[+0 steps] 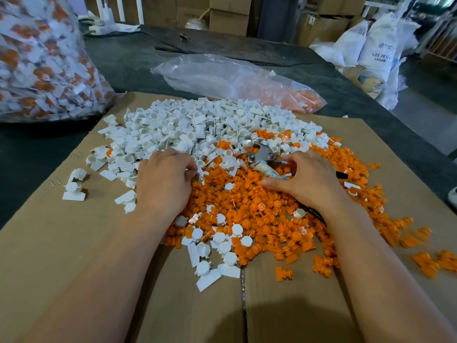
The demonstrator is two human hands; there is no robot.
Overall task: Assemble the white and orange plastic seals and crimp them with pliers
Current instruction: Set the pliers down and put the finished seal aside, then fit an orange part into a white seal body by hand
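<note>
A heap of white seal bodies [188,125] covers the far half of a flattened cardboard sheet [74,256], and a heap of orange inserts [259,209] lies nearer me. My left hand [164,179] rests at the border of the two heaps, its fingers curled and pinching a small white piece. My right hand [306,179] lies on the orange heap and grips the handles of the metal pliers [263,154], whose jaws point away to the left. Several joined white-and-orange seals [217,241] lie at the heap's near edge.
A big clear bag of finished seals [42,60] stands at the far left. A half-empty clear bag with orange parts [237,80] lies behind the heaps on the dark table [128,58]. Cardboard boxes [230,16] and white sacks [378,43] stand beyond.
</note>
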